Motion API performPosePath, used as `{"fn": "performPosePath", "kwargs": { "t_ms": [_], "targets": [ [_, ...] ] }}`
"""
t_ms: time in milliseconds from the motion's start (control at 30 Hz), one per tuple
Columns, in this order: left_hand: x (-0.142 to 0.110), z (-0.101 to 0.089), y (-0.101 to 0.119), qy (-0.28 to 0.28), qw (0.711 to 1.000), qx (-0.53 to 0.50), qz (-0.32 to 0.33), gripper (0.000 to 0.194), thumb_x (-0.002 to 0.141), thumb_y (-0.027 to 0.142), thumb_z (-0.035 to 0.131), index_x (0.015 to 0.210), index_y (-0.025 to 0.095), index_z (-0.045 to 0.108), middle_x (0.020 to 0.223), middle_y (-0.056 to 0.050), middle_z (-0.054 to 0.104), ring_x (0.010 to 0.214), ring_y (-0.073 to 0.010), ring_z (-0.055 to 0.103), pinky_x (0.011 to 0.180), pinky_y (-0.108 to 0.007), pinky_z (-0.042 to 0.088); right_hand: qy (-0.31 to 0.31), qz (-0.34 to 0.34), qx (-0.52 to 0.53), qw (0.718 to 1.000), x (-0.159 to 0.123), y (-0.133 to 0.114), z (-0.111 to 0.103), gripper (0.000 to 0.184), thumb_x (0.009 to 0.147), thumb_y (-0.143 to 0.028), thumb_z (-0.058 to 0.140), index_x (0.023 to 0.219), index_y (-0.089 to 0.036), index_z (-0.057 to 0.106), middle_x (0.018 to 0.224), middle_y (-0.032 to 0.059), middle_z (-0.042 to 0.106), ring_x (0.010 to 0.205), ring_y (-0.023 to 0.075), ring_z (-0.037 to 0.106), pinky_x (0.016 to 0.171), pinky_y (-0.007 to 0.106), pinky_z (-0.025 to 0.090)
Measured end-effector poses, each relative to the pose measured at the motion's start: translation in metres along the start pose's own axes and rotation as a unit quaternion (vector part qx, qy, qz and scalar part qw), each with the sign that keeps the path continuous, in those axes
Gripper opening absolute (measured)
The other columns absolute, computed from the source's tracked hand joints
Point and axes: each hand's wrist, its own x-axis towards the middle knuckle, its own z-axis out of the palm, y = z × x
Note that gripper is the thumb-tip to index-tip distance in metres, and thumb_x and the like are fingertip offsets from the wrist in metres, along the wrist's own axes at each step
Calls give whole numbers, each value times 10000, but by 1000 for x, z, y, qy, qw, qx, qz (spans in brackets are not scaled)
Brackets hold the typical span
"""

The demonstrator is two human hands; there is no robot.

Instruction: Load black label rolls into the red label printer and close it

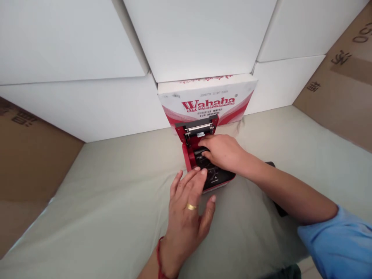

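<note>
A small red and black device with a raised lid stands on the cloth. The lid carries a metal bar and a dark roller, and the device looks like a label printer. My right hand reaches in from the right, its fingers curled at the black top near the hinge; whether something small is between them is hidden. My left hand, with a gold ring and a red wrist cord, is open. Its fingertips are at the near left edge of the device, and its thumb is spread away.
Behind the device a Wahaha water carton leans against white boxes. Brown cardboard boxes border the left and right sides. A dark flat object lies partly under my right forearm. Pale green cloth covers the surface.
</note>
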Motion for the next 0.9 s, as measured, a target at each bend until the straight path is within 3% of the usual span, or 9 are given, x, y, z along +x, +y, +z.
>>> {"fn": "performPosePath", "kwargs": {
  "t_ms": [67, 167, 267, 367, 433, 500, 600, 800, 900],
  "targets": [
    [4, -1, 1, -15, 999, 26, 20, 489, 1053, 139, 651, 1528, 253, 636, 1398, -87, 837, 1437, -247, 714, 1414, -457, 306, 3, -28, 34, 999, -6, 2, -3, 253, 1041, -225, 684, 1228, -231, 855, 1341, 123, 854, 1126, 311, 796, 842, 372, 532],
    [8, -3, 3, -19, 997, 62, 35, 400, 1038, 108, 654, 1406, 255, 711, 1385, -81, 853, 1386, -257, 754, 1418, -488, 289, 7, -68, 167, 984, -25, 11, -17, 191, 1051, -253, 684, 1051, -227, 874, 1099, 68, 893, 982, 249, 807, 863, 350, 549],
    [8, -4, 4, -14, 996, 79, 29, 413, 1034, 102, 652, 1415, 250, 712, 1406, -89, 852, 1358, -271, 780, 1419, -534, 293, 94, -54, 305, 946, -39, 32, -33, 288, 1072, -348, 660, 879, -236, 843, 915, 23, 869, 887, 221, 800, 879, 351, 582],
    [8, -4, 4, -15, 996, 84, 27, 441, 1040, 110, 645, 1451, 260, 697, 1402, -92, 854, 1345, -282, 789, 1402, -557, 328, 259, -1, 351, 900, -31, 55, -36, 300, 1077, -475, 671, 1035, -241, 854, 1082, 57, 884, 1078, 256, 811, 1024, 404, 612],
    [7, -4, 4, -15, 996, 88, 32, 462, 1043, 112, 643, 1477, 263, 685, 1406, -99, 850, 1354, -287, 782, 1383, -560, 351, 299, 15, 373, 879, -17, 67, -30, 431, 1065, -589, 685, 1282, -244, 824, 1284, 85, 868, 1220, 280, 790, 1110, 455, 610],
    [6, -2, 5, -17, 995, 94, 34, 462, 1040, 108, 648, 1473, 266, 691, 1427, -107, 839, 1378, -297, 764, 1369, -569, 359, 273, 2, 403, 873, -4, 72, -19, 590, 1050, -695, 676, 1434, -258, 772, 1439, 92, 827, 1348, 289, 754, 1204, 492, 577],
    [3, 0, 7, -27, 994, 98, 32, 449, 1038, 104, 655, 1455, 261, 704, 1457, -119, 819, 1421, -312, 730, 1366, -591, 350, 224, -28, 433, 872, 3, 69, -6, 648, 1053, -772, 635, 1453, -283, 779, 1542, 65, 785, 1515, 278, 666, 1347, 498, 455],
    [-1, 1, 9, 10, 992, 118, 35, 496, 1000, 67, 694, 1457, 259, 717, 1481, -145, 757, 1510, -317, 608, 1321, -546, 444, 237, -33, 423, 874, -24, 58, -5, 573, 1056, -780, 636, 1211, -286, 880, 1302, 42, 874, 1351, 285, 761, 1279, 473, 519],
    [-2, 1, 10, 25, 991, 133, 26, 545, 969, 49, 733, 1445, 314, 734, 1488, -131, 719, 1548, -326, 540, 1322, -545, 458, 234, -41, 403, 884, -41, 57, -2, 556, 1073, -776, 610, 1154, -303, 891, 1292, 40, 881, 1392, 290, 756, 1300, 479, 507]
  ]
}}
